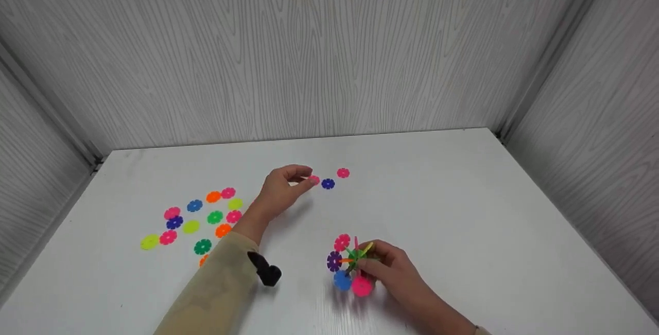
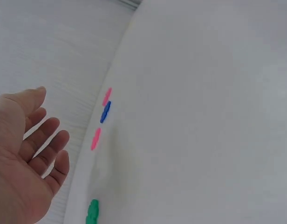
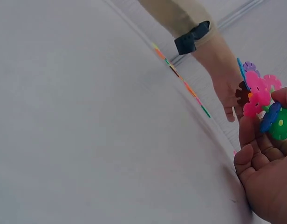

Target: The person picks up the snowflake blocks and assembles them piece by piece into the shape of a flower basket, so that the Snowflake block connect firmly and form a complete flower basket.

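Note:
My right hand [image 1: 388,268] pinches a cluster of joined notched plastic discs [image 1: 362,287] in pink, blue, purple, green, orange and yellow, just over the table. In the right wrist view, the thumb and fingers of that hand [image 3: 269,182] hold the cluster by its green and blue discs [image 3: 281,123]. Farther back, my left hand [image 1: 282,188] reaches over the table, its fingers loosely bent. Beside its fingertips in the head view is a pink disc [image 1: 315,180]. The left wrist view shows this hand [image 2: 36,158] with nothing in its grasp and the pink disc [image 2: 95,139] on the table.
A dark blue disc [image 1: 328,183] and another pink disc [image 1: 343,173] lie right of the left hand. Several loose discs, among them a green one [image 1: 203,246], spread across the left of the white table [image 1: 463,211]. Grained panels [image 1: 329,52] enclose the back and sides.

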A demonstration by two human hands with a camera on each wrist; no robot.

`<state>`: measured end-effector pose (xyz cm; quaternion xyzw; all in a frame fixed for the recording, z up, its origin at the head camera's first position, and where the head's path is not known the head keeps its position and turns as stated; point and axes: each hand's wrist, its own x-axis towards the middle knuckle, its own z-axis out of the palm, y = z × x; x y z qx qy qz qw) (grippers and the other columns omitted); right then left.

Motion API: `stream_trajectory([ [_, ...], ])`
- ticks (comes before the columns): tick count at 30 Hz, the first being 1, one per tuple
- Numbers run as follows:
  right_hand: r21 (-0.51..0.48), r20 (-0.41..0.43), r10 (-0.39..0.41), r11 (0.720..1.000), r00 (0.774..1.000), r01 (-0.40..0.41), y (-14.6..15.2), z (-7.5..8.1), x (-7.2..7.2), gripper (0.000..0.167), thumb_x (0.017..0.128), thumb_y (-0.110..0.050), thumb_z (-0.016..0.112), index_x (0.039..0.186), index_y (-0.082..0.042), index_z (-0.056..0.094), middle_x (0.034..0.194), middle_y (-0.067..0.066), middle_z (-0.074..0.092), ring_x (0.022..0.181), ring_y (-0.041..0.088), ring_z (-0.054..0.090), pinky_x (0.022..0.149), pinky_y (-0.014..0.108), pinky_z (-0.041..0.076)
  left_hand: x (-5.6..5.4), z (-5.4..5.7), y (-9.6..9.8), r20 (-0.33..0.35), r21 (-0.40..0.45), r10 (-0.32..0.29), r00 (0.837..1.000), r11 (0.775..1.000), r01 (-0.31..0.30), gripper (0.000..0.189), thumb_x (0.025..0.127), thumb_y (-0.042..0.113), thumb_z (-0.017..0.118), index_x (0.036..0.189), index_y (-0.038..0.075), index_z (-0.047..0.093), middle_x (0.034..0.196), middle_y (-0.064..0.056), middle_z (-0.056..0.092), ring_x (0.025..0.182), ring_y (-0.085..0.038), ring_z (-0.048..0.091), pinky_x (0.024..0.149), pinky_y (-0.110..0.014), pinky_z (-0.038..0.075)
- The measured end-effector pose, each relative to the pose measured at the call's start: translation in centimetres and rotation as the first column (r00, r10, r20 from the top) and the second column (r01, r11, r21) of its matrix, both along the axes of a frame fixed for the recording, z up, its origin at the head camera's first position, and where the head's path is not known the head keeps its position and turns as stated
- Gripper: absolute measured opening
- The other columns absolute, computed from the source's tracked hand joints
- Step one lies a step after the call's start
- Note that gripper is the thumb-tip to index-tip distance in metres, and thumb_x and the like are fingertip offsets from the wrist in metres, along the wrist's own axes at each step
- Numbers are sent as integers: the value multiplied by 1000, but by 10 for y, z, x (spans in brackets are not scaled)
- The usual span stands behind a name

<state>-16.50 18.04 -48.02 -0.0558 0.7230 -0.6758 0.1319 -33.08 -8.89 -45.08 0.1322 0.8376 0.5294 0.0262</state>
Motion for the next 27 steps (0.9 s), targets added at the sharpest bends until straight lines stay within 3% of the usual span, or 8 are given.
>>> stream_trajectory([
  [3, -3, -1, 9, 1000, 1000, -9, -1, -1, 1, 29, 103, -20, 69, 125, -1, 68, 106, 8, 72, 92, 19, 63, 82, 26, 57, -15, -10, -3, 47, -27, 8, 999, 1000, -7, 47, 102, 29, 74, 143, 8, 65, 141, -10, 66, 128, -26, 58, 107, -42, 52],
  [6, -11, -19, 26, 1000, 999, -26, -1, -2, 1, 29, 103, -18, 69, 126, 0, 67, 105, 9, 71, 92, 19, 62, 82, 25, 57, -25, -16, -1, 52, -68, 19, 998, 998, -15, 51, 102, 28, 74, 147, 8, 62, 146, -11, 63, 131, -28, 57, 111, -45, 48],
  [12, 7, -42, 38, 999, 998, -38, 1, 0, 1, 30, 103, -18, 69, 127, 0, 68, 104, 8, 71, 93, 20, 62, 83, 25, 57, -35, -23, 9, 57, -163, 3, 998, 987, 6, 52, 104, 26, 68, 153, 11, 56, 151, -8, 59, 141, -28, 52, 119, -45, 40],
  [20, 21, -36, 39, 999, 999, -39, 1, 1, 1, 31, 103, -19, 70, 128, -1, 68, 105, 9, 72, 93, 21, 62, 83, 25, 57, -30, -23, 17, 5, -228, -9, 1000, 974, 10, 46, 102, 9, 69, 147, 8, 61, 137, -8, 66, 130, -27, 58, 114, -44, 45],
  [27, 27, -27, 39, 999, 999, -38, 1, 0, 1, 31, 103, -21, 70, 128, -2, 68, 106, 9, 72, 93, 21, 63, 83, 25, 57, -15, -14, 13, 55, -241, -21, 998, 970, 34, 53, 100, 7, 70, 150, 15, 58, 121, -8, 61, 110, -24, 55, 104, -40, 52],
])
